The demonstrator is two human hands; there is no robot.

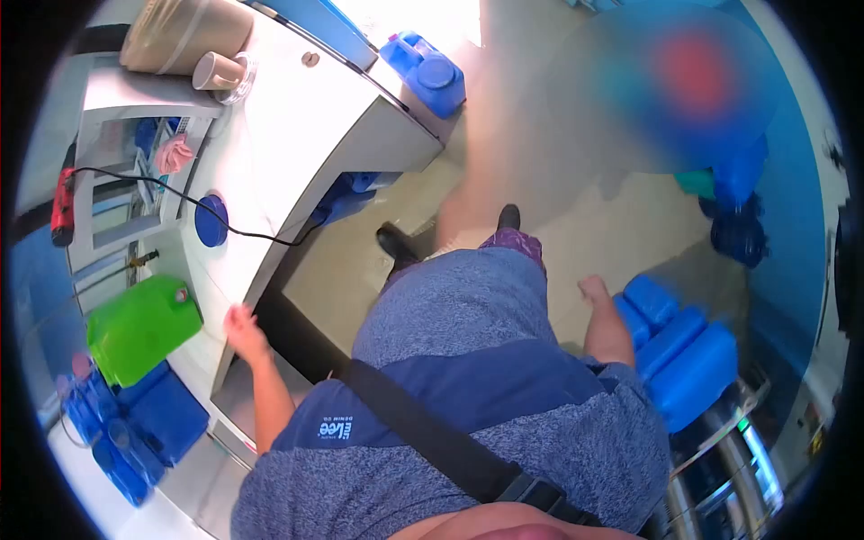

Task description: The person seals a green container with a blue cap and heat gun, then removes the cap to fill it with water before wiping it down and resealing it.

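My left hand (pixel 245 333) is at the edge of the white counter (pixel 261 148), its fingers loosely bent with nothing seen in them. Close by on the counter's far side is a green jerrycan (pixel 144 328). A round blue lid (pixel 211 220) lies on the counter, and a black cable (pixel 270 238) runs past it to a red tool (pixel 63 202) on the left. My right hand (pixel 593 290) hangs beside my body with nothing visible in it. Blue jerrycans (pixel 688 360) stand on the floor just beyond that hand.
Blue containers (pixel 135 432) are grouped at the lower left. A beige bucket (pixel 184 36) and a cup (pixel 216 72) sit at the counter's far end. Another blue jerrycan (pixel 423 72) stands beyond it. At the upper right is a large blurred area.
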